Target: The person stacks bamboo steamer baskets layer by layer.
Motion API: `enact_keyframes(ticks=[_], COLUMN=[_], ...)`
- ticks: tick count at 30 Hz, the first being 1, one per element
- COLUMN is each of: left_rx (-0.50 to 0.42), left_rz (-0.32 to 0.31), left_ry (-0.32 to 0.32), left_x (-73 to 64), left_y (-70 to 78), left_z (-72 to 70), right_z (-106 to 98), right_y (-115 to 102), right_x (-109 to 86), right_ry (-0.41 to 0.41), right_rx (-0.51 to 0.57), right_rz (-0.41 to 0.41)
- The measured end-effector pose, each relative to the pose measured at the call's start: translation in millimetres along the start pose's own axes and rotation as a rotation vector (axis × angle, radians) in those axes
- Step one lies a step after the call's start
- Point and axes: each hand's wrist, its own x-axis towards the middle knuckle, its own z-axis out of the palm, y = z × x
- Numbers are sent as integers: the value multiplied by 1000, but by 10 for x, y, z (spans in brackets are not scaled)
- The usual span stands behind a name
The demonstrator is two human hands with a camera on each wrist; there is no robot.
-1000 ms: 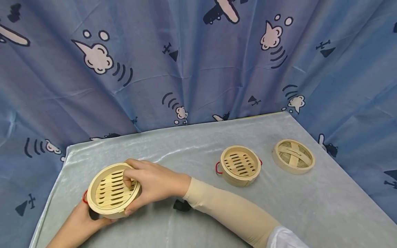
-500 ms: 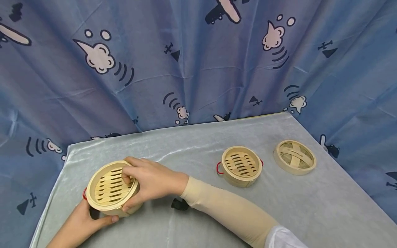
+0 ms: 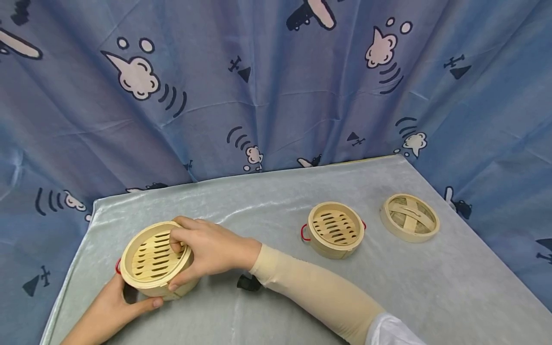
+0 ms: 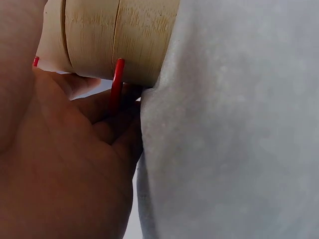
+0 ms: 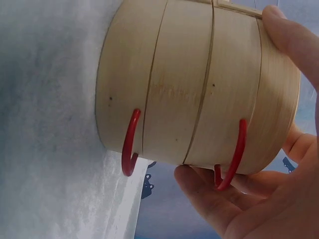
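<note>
Upper steamer (image 3: 148,258) is stacked on lower steamer (image 5: 174,84), L side of tabletop (image 3: 254,211). Upper's rim is pinched in R grip (image 3: 213,247), fingers inside, thumb outside; lower's held in L grip (image 3: 109,306), spread wide round it. 3rd steamer (image 3: 334,232) & lid (image 3: 409,218) are placed well to R.

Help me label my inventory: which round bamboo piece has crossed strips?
The lid, farthest right in the head view; the middle steamer and the held stack look slotted inside instead.
</note>
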Motion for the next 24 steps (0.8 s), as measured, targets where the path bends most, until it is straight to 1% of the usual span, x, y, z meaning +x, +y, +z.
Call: enact_keyframes(ticks=[7, 13, 17, 24], left_rx=[-11, 1, -4, -22], left_rz=[-39, -42, -59, -68], left_ry=[-37, -34, -55, -63], left_x=[-2, -2, -17, -16], left_y=[22, 39, 42, 29], left_z=[-7, -17, -19, -15], right_z=[28, 38, 44, 28], right_y=[-23, -33, -41, -44], right_x=[-9, -22, -27, -36], right_ry=[12, 34, 26, 0], right_rx=[-22, -37, -32, -30], right_rz=[21, 31, 33, 44])
